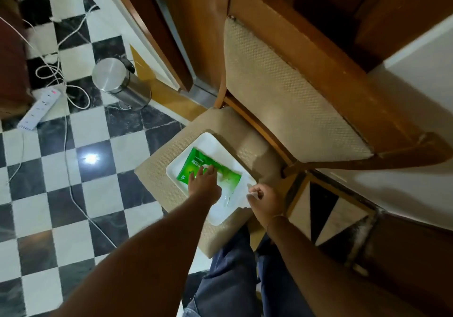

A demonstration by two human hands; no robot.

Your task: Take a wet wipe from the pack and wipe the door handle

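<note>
Blue jeans (228,275) fill the bottom edge, with both bare forearms reaching forward over them. Right hand (263,200) sits at the near right corner of a white tray (215,215), fingers curled in and pinching something white and thin, looks like a wipe (252,194), though it blends into the tray so I can't be fully sure. Left hand (204,182) is flat on top of the green wet wipe pack (196,163), fingers spread and pressing down, not gripping.

That pack lies in the middle of the tray, tilted diagonally. There's white lettering on the green plastic but it's too blurry to read; the only thing I can kind of make out is a number near the left corner, maybe "40" or so, honestly can't tell. No brand name legible.

Tray rests on the beige woven seat (169,169) of a wooden chair (318,76), whose padded back rises just behind it. Left of the chair is a black-and-white checkered floor (61,194) with white cables (73,189) snaking across it, a white power strip (39,109) with a red switch, and a steel pedal bin (120,82) lying near a brown wooden door frame (157,30). Door handle isn't in view.
</note>
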